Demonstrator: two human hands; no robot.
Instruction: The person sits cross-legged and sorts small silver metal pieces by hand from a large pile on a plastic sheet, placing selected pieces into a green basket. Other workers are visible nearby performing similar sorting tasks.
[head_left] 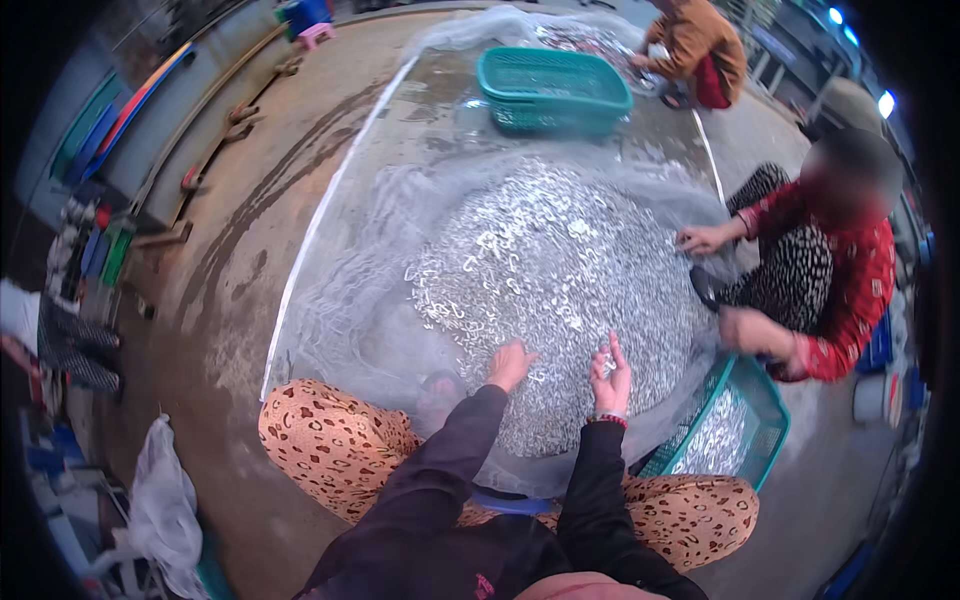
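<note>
A broad pile of small silvery fish (560, 270) lies on a pale mesh net (345, 290), with whiter, curled pieces scattered over it. My left hand (512, 367) is down at the pile's near edge, its fingers bent together; whatever may be between them is hidden. Just to its right, my right hand (610, 382) is raised a little over the fish, palm turned up. A small white curled fish (607, 366) shows in its partly curled fingers, while one finger points upward. A red bracelet (608, 419) circles that wrist.
A green basket (775, 425) with silvery fish stands right of my right knee. Farther off is another green basket (555, 90). A person in red (845, 270) crouches at the pile's right edge; another in brown (705, 45) crouches at the far end.
</note>
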